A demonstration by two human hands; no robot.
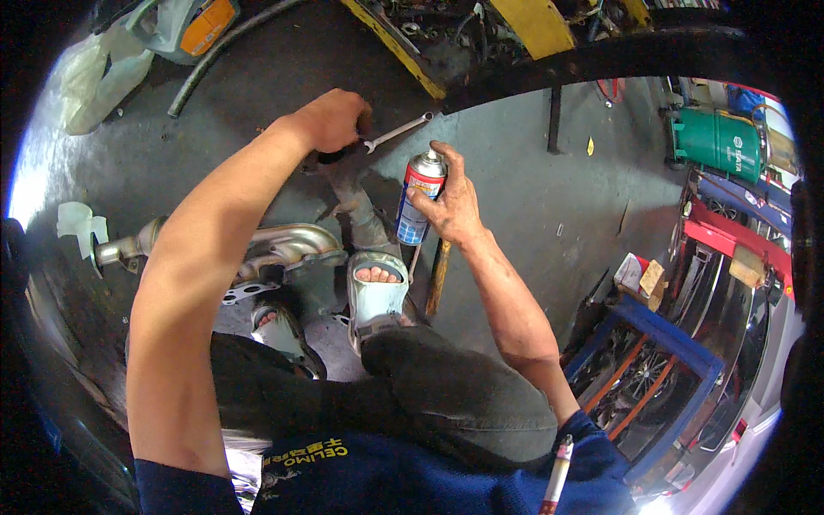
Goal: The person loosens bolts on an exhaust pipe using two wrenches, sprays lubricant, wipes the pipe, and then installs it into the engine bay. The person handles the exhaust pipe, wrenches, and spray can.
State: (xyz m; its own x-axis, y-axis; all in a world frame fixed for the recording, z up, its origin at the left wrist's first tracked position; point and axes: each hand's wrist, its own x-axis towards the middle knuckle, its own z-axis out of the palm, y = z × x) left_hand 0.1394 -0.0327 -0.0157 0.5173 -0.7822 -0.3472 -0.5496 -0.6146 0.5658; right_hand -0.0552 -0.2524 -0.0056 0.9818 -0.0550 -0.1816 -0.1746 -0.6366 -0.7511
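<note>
My right hand (451, 202) is wrapped round an aerosol spray can (421, 197) with a red and blue label. Its index finger rests on the nozzle at the top, and the can stands nearly upright. My left hand (336, 120) is curled above the dark open end of a rusty exhaust pipe (354, 202). What its fingers hold, if anything, is hidden. Close to those fingers, a combination wrench (399, 133) lies on the floor. My sandalled foot (378, 292) is at the pipe's near end. Left of the pipe lies a shiny exhaust manifold (292, 245), partly behind my left forearm.
A wooden handle (439, 279) lies right of my foot. At the far left are a plastic jug (167, 34), a hose (227, 56) and a plastic bag (103, 81). Yellow lift parts (536, 26) stand ahead. A green drum (717, 144) and a blue-framed rack (639, 386) are right.
</note>
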